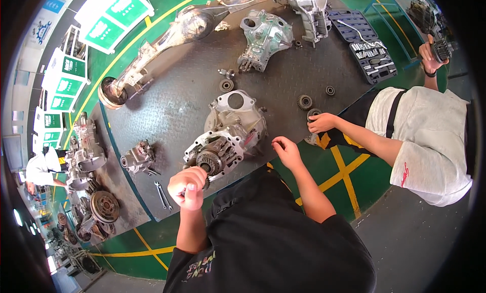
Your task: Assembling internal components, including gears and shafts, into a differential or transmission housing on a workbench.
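Note:
A grey metal gearbox housing (234, 118) lies on the dark table in front of me, its near end showing a cluster of gears (210, 160). My left hand (188, 185) is closed around the end of the gear shaft (205, 167) that sticks out of this cluster; the fingers hide much of it. Beside the housing, over the table's near edge, my right hand (287, 152) is loosely curled, thumb and fingertips slightly apart, with nothing visible in it. It touches no part of the gearbox.
At right, a co-worker's hand (324, 123) touches a small gear (314, 112); their other hand (430, 55) holds a gear part (442, 50). Two wrenches (163, 195) and a small housing (139, 157) lie left. Farther back are an axle (192, 24), another casing (264, 37) and a socket set (368, 50).

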The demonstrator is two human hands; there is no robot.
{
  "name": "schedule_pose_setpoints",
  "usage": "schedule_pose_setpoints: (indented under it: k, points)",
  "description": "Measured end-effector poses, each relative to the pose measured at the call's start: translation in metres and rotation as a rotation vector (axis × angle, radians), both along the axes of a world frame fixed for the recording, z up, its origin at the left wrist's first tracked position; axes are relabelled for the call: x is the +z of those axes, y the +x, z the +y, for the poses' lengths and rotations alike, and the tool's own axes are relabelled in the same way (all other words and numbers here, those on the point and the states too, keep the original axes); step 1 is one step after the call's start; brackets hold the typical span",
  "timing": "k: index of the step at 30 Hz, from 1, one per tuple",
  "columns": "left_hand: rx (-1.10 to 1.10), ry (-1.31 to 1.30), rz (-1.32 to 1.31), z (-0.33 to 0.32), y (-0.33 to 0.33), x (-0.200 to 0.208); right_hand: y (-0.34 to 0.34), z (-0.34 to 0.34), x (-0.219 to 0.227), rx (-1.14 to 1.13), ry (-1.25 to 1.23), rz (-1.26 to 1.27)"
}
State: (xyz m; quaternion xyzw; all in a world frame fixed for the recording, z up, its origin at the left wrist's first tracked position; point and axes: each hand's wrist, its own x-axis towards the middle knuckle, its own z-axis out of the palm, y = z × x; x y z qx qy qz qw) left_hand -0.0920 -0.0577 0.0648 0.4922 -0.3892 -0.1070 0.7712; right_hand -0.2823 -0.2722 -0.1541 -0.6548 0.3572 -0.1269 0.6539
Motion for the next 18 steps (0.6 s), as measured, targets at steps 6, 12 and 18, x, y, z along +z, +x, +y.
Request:
schedule_pose_setpoints:
  k: [6,12,18]
  points:
    - [0.037,0.008,0.0,0.0,-0.002,-0.002,0.02,-0.005,0.001,0.057,-0.063,-0.009]
    - [0.053,0.009,-0.024,0.001,-0.004,-0.004,0.034,-0.009,-0.006,0.075,-0.096,0.011]
    - [0.072,-0.056,0.024,0.022,0.0,-0.005,0.048,-0.007,0.003,0.105,-0.179,0.034]
